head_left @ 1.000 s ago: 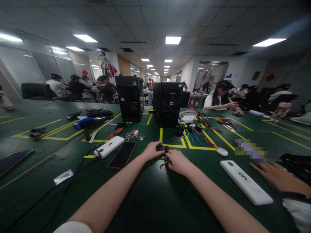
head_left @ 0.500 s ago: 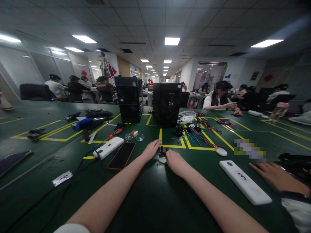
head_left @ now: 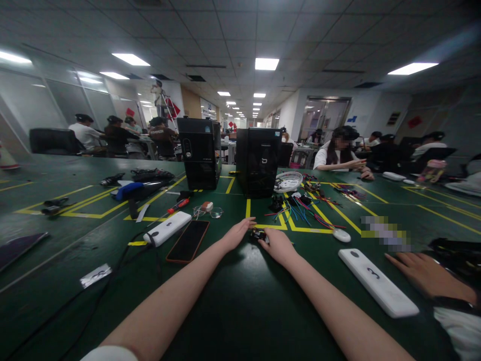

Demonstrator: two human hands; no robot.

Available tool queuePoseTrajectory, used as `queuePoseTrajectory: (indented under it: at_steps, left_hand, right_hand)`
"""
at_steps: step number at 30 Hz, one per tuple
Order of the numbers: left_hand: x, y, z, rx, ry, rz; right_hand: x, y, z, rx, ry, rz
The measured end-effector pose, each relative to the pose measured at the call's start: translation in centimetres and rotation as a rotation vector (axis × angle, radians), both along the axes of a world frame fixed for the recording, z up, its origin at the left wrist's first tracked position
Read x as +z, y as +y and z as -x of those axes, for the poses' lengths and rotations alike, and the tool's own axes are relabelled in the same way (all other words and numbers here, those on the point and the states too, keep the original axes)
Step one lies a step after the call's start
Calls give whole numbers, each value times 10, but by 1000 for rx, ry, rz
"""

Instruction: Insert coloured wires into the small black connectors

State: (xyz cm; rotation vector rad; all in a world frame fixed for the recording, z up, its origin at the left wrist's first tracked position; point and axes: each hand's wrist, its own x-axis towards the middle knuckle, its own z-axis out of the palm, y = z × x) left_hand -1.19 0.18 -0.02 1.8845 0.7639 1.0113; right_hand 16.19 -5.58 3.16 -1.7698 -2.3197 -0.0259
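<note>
A small dark part [head_left: 258, 235] sits low over the bench [head_left: 240, 311], in the narrow space between the two hands. It lies just left of the right hand [head_left: 278, 244], at that hand's fingertips, and to the right of the left hand [head_left: 235, 236], slightly on the near side of its outstretched fingers. Its longer side seems to run across, from one hand toward the other, though it is too small and too covered to be sure. The right hand is the nearer: its thumb and fingers appear to pinch the part's right end. The left hand is loosely spread, gripping nothing; whether its thumb touches the part I cannot tell.

Just beyond the part runs a strip of yellow tape [head_left: 278, 227]. Left of the left hand lies a phone [head_left: 188, 241]; farther out on the right, past the right forearm, a white power bank [head_left: 378, 282] lies slantwise, with another person's hand [head_left: 432, 276] beside it.
</note>
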Motion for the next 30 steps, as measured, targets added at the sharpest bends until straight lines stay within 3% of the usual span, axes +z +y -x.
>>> queuePoseTrajectory:
  at_steps: [2, 5, 8, 13, 20, 30]
  left_hand:
    - [-1, 1, 0, 45, -10, 11]
    - [-2, 3, 1, 77, 25, 18]
    - [-1, 3, 2, 52, 83, 8]
    - [2, 0, 3, 46, 148, -24]
    - [4, -1, 2, 41, 163, -49]
    - [3, -1, 2, 34, 176, -36]
  right_hand:
    - [4, 0, -3, -65, -22, 21]
    - [10, -2, -20, -300, -64, 110]
    - [14, -5, -53, -505, -76, 213]
    - [16, -5, -108, -686, -39, 354]
    - [18, 1, -138, -753, -12, 432]
    - [30, 6, -159, -562, 36, 178]
